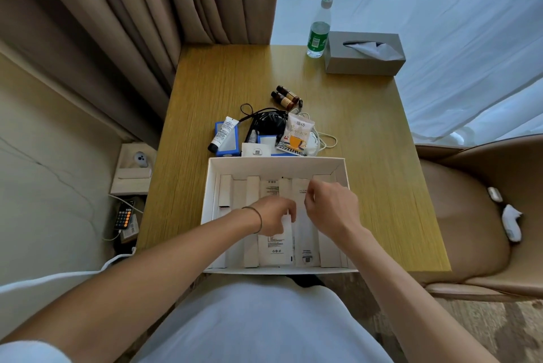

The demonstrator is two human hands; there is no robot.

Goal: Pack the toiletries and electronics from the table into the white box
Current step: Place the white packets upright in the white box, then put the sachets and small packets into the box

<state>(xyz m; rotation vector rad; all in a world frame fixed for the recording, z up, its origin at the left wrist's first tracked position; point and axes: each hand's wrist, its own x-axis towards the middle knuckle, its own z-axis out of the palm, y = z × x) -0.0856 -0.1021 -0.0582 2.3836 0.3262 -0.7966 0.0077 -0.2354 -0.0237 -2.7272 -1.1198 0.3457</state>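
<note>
Both hands work inside the white box (212, 186) at the table's (205, 92) near edge. The left hand (274, 215) pinches a white packet (286, 223), mostly hidden beneath it; the right hand's (329, 207) fingers are curled, their hold hard to make out. Beyond the box lie a tube (223, 133), black cables (267, 120) and two brown bottles (283, 97).

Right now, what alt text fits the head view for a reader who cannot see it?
Both hands, left hand and right hand, reach into an open white box lined with white packets on a wooden table. Behind the box lie a tube, cables and two small brown bottles.
</note>
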